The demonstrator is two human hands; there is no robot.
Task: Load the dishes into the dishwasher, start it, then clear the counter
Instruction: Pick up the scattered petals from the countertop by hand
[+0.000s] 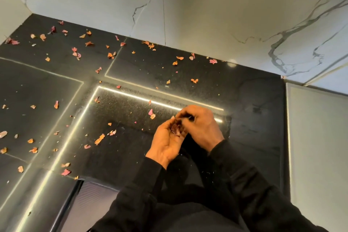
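Several dried pink and orange petals (99, 139) lie scattered over the black counter (207, 84). My left hand (165, 143) is cupped palm up above the counter's middle and holds a small heap of gathered petals (177, 129). My right hand (199, 126) hovers just over that heap with its fingers curled, pinching petals at the left palm. Both sleeves are black.
A white marble wall (226, 15) with grey veins backs the counter. A pale cabinet panel (316, 137) closes off the right side. Bright light strips reflect on the glossy top. A dark metallic edge (71, 199) shows at the counter's near left.
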